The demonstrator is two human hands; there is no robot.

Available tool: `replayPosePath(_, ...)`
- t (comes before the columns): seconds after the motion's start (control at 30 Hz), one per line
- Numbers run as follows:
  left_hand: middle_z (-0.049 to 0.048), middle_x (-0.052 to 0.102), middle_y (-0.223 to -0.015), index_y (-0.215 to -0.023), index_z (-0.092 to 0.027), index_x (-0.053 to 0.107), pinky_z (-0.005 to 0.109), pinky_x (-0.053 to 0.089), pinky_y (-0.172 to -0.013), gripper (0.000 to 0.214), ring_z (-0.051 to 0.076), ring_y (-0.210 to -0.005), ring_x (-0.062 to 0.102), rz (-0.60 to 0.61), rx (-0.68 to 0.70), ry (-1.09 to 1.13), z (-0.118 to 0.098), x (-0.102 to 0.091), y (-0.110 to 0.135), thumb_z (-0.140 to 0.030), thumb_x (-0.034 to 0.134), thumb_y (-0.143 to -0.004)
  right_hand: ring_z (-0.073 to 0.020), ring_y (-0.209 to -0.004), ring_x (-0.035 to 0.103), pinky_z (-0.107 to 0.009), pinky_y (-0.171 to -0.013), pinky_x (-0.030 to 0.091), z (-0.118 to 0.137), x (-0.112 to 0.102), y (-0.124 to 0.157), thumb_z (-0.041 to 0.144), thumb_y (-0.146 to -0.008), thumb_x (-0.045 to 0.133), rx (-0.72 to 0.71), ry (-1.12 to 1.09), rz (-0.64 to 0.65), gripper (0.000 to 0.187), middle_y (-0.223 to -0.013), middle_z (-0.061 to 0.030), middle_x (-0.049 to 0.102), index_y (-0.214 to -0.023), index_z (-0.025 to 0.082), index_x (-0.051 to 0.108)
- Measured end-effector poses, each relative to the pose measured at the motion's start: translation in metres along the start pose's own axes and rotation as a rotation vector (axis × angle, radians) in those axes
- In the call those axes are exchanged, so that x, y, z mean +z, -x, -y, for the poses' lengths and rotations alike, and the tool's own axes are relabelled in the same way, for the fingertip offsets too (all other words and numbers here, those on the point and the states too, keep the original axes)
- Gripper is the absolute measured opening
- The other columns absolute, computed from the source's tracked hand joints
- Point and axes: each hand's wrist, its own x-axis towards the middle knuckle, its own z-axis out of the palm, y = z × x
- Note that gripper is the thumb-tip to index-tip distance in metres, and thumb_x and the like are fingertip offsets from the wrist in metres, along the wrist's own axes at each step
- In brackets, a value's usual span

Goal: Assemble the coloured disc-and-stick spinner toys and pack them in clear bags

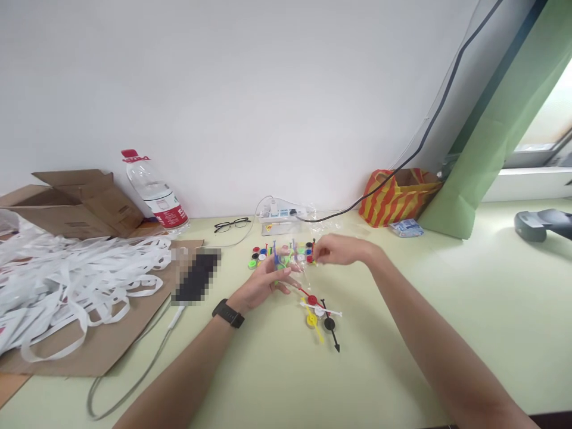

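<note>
My left hand point(261, 283), a black watch point(228, 313) on its wrist, is curled around a blue spinner arrow point(276, 257) and a green one that partly hides behind the fingers. Clear plastic film shows beside those fingers. My right hand point(337, 250) is bent down with its fingertips pinched together by the right end of the small coloured pieces; what they grip, if anything, is hidden. Nearer to me lie a red spinner arrow point(313, 300), a white one point(333, 311), a yellow one point(311, 320) and a black one point(329, 323), overlapping in part.
Several coloured round pieces point(256, 257) lie beyond my hands. Behind are a power strip point(281, 213) and glasses point(232, 224). To the left are a phone point(196, 277), a water bottle point(163, 205), white straps point(89, 286) and a cardboard box point(80, 205). A striped bag point(384, 199) stands right.
</note>
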Motion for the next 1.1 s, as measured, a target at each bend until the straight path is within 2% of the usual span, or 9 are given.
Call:
replayPosePath(0.07,0.0096,0.071,-0.118,-0.135,-0.026,0.047,0.026,0.059,-0.063,0.064,0.025,-0.087,0.078,-0.058,0.036,0.031,0.002,-0.001,-0.001,-0.027,0.082,-0.082,-0.016,-0.072,0.062,-0.025,-0.062,0.042,0.01,0.012,-0.008,0.035,-0.084,0.066,-0.077,-0.051,0.252,0.019,-0.082,-0.0026,0.072,-0.083,0.017,0.072)
replayPosePath(0.13,0.0096,0.071,-0.12,-0.135,-0.026,0.048,0.028,0.061,-0.068,0.067,0.025,-0.091,0.077,-0.086,0.062,0.06,0.005,-0.001,-0.002,-0.024,0.084,-0.079,-0.0156,-0.069,0.06,-0.025,-0.058,0.04,0.024,0.025,-0.015,0.042,-0.08,0.071,-0.065,-0.027,0.377,0.025,-0.076,-0.0014,0.07,-0.076,0.017,0.07)
replayPosePath(0.3,0.0102,0.072,-0.122,-0.132,-0.026,0.047,0.03,0.062,-0.074,0.071,0.023,-0.096,0.076,-0.113,0.059,0.089,0.008,-0.001,-0.001,-0.018,0.087,-0.075,-0.016,-0.069,0.059,-0.025,-0.055,0.038,0.045,0.045,-0.022,0.035,-0.071,0.076,0.026,0.044,0.387,0.018,-0.077,0.0008,0.068,-0.076,0.02,0.067)
replayPosePath(0.5,0.0101,0.072,-0.12,-0.131,-0.027,0.048,0.027,0.062,-0.065,0.064,0.022,-0.088,0.077,-0.108,0.043,0.106,0.005,-0.001,0.0,-0.026,0.084,-0.079,-0.015,-0.069,0.059,-0.025,-0.061,0.041,0.023,0.026,-0.021,0.023,-0.081,0.064,-0.09,-0.099,0.34,0.007,-0.075,-0.0009,0.066,-0.078,0.017,0.064)
replayPosePath(0.6,0.0124,0.07,-0.122,-0.135,-0.028,0.048,0.026,0.061,-0.061,0.059,0.023,-0.088,0.077,-0.069,0.002,0.102,0.004,0.001,0.002,-0.035,0.079,-0.085,-0.0143,-0.072,0.06,-0.025,-0.067,0.045,0.006,0.011,-0.013,0.029,-0.09,0.059,-0.103,-0.316,0.176,0.012,-0.08,-0.0019,0.066,-0.087,0.017,0.059)
replayPosePath(0.7,0.015,0.069,-0.126,-0.139,-0.027,0.047,0.027,0.06,-0.062,0.061,0.027,-0.095,0.076,-0.021,-0.02,0.071,0.004,0.003,0.003,-0.038,0.076,-0.087,-0.0136,-0.068,0.059,-0.026,-0.067,0.047,-0.004,-0.003,-0.002,0.044,-0.096,0.056,-0.046,-0.489,-0.026,0.025,-0.08,-0.001,0.065,-0.099,0.019,0.055)
replayPosePath(0.9,0.0161,0.07,-0.126,-0.148,-0.029,0.039,0.032,0.06,-0.075,0.081,0.03,-0.101,0.075,0.041,-0.05,-0.023,0.006,0.006,0.001,-0.028,0.085,-0.08,-0.0118,-0.064,0.043,-0.024,-0.057,0.036,-0.005,-0.027,0.016,0.055,-0.096,0.052,-0.03,-0.439,-0.567,0.04,-0.084,-0.0004,0.059,-0.112,0.021,0.066)
replayPosePath(1.03,0.0177,0.067,-0.132,-0.146,-0.028,0.042,0.034,0.059,-0.08,0.081,0.03,-0.103,0.075,0.078,-0.071,-0.037,0.007,0.007,-0.001,-0.028,0.086,-0.078,-0.0143,-0.07,0.049,-0.027,-0.062,0.041,0.008,-0.04,0.03,0.048,-0.096,0.057,-0.106,-0.438,-0.698,0.039,-0.087,-0.0017,0.063,-0.125,0.023,0.062)
replayPosePath(1.1,0.0176,0.066,-0.134,-0.145,-0.029,0.043,0.035,0.059,-0.081,0.08,0.029,-0.103,0.075,0.091,-0.076,-0.044,0.007,0.008,0.0,-0.028,0.086,-0.078,-0.0152,-0.074,0.055,-0.028,-0.065,0.044,0.018,-0.043,0.034,0.045,-0.093,0.063,-0.165,-0.451,-0.764,0.034,-0.089,-0.0037,0.066,-0.117,0.02,0.064)
